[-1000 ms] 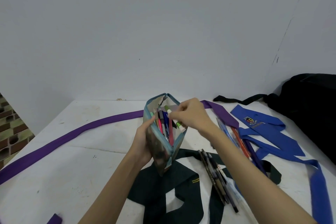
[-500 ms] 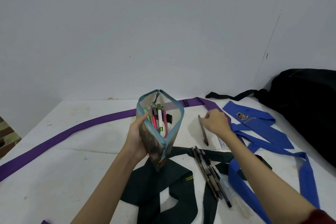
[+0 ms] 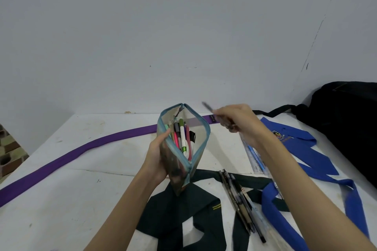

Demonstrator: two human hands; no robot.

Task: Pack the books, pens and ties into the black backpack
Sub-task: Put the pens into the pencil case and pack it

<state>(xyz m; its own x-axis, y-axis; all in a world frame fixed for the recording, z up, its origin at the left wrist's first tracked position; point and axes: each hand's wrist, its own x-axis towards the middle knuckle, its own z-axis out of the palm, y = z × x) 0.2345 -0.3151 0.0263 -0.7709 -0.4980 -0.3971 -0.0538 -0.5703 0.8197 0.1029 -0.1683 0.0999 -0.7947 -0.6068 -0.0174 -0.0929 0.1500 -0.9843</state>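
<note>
1. Hard-to-see stuff first: the pen [image 3: 219, 117] in the right hand [image 3: 237, 120] is motion-blurred, so all I get is a thin dark stick poking out both sides of the curled fingers, just right of the pencil case [image 3: 183, 146] mouth and above it. The black backpack [image 3: 344, 126] is cut off by the frame edge, far right of the case against the wall [image 3: 183, 26], and its zip state is impossible to tell.
2. Left hand [image 3: 158, 159] grips the pencil case from its left side, thumb at the rim, holding it upright with the zip gaping wide. Inside: a bunch of pens [image 3: 180, 136] (pink, green-capped, white, grey), packed close.
3. Writing: the blue tie [image 3: 306, 155], right of the case, has a crest badge, too small to read. The ruler [image 3: 255, 157] under the right wrist shows markings, not legible.
4. Textures: the case has a soft fabric body with a light blue zip edge and a pale lining. The purple tie [image 3: 81, 149] runs flat behind it and off to its left. The dark green tie [image 3: 183, 216] lies looped right in front of it, with a small yellow stripe.
5. Loose pens [image 3: 238, 201] sit in a tight row front-right of the case, on the scuffed white table [image 3: 71, 189].
</note>
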